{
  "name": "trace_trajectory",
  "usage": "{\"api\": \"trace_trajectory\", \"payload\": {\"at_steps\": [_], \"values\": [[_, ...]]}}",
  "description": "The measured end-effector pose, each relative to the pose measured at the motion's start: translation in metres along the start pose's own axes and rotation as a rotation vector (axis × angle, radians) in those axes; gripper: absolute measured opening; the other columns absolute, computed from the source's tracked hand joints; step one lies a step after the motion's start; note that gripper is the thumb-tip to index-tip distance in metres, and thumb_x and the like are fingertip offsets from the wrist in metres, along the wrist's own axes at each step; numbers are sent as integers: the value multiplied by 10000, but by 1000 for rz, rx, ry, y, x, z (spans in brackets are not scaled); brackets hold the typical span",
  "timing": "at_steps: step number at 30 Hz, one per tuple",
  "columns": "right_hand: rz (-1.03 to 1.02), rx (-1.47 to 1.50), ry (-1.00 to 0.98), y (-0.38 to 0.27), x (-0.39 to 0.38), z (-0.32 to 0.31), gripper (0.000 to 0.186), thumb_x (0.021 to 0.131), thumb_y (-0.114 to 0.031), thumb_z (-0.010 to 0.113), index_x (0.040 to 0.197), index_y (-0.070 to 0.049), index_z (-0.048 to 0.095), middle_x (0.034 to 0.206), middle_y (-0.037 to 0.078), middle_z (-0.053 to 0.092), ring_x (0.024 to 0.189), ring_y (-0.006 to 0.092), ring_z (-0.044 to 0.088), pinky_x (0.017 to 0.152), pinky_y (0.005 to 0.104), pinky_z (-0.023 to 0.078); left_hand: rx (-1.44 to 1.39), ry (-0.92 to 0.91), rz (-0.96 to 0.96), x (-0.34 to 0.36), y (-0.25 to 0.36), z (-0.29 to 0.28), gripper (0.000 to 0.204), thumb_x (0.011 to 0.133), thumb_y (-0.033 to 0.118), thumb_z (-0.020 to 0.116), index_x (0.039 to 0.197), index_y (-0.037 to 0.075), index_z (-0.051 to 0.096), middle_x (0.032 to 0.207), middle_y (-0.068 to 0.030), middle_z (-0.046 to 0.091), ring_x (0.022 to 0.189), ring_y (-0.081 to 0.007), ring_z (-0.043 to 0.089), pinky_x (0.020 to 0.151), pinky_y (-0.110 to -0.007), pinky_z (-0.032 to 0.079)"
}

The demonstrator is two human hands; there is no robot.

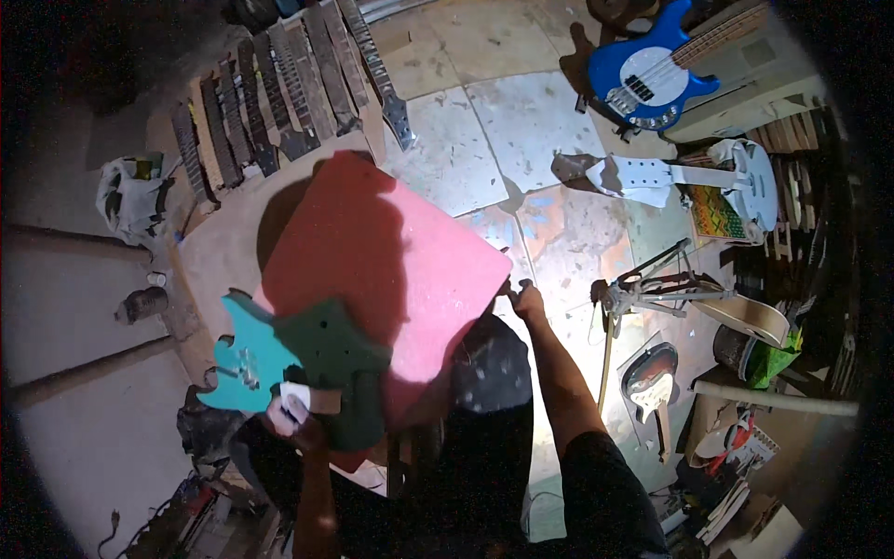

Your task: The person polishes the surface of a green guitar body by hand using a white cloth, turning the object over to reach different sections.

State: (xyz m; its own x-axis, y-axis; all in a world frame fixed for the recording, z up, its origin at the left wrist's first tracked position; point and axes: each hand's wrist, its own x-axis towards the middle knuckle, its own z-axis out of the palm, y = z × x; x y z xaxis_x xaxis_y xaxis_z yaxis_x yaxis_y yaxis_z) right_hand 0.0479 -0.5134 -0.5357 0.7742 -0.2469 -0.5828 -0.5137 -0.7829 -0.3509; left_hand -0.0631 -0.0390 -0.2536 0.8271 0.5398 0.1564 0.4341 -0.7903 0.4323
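Observation:
A teal electric guitar body (pixel 261 349) lies over the near left part of a pink board (pixel 438 270), its right half in dark shadow. At the body's near edge my left hand (pixel 291 421) is closed around a small white piece (pixel 296 395), perhaps folded paper. Next to that piece is a bare brown patch (pixel 325 402) on the body. My right hand (pixel 527 302) is at the board's right corner, its fingers curled; what they grip, if anything, is too dark to make out. My knee (pixel 491 368) shows beside the board.
Several guitar necks (pixel 279 88) line the far left. A blue bass (pixel 652 74) stands at the far right, near a white guitar (pixel 750 182). A metal stand (pixel 652 289) and a small sunburst guitar (pixel 649 377) are to my right. Clutter lies at the right edge.

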Motion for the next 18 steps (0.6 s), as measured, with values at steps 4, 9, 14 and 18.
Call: {"api": "trace_trajectory", "payload": {"at_steps": [4, 9, 14, 18], "values": [[-35, 184, -21, -36, 35, 11, 726, 874, -411, 685, 1368, 57, 431, 993, 256, 711, 991, 400, 683, 839, 452, 546, 137, 41, -16, -25, -59, -5, 487, 1023, 469, 555, 983, -15, 578, 881, -143, 583, 758, -252, 562, 722, -405, 459], [-41, 256, 25, -22, 78, 54, 568, 904, -330, 654, 1307, 43, 507, 1007, 212, 701, 976, 331, 672, 820, 419, 542, 32, 65, -100, -30, -58, 2, 436, 1031, 432, 557, 1031, -2, 593, 810, -111, 581, 700, -192, 553, 637, -355, 446], [-54, 406, 138, -4, 86, 82, 419, 935, -249, 622, 1246, 28, 582, 1021, 168, 691, 961, 262, 661, 800, 387, 537, 80, -157, -218, -43, -79, -8, 340, 1012, 327, 609, 1003, -13, 613, 829, -129, 609, 713, -215, 569, 653, -360, 457], [36, 855, 363, 18, 55, 43, 315, 959, -184, 597, 1197, 17, 643, 1032, 133, 683, 949, 207, 653, 784, 361, 534, 20, -45, -123, -24, -37, 4, 274, 969, 267, 665, 959, -7, 659, 891, -146, 655, 758, -251, 619, 673, -388, 491]]}}
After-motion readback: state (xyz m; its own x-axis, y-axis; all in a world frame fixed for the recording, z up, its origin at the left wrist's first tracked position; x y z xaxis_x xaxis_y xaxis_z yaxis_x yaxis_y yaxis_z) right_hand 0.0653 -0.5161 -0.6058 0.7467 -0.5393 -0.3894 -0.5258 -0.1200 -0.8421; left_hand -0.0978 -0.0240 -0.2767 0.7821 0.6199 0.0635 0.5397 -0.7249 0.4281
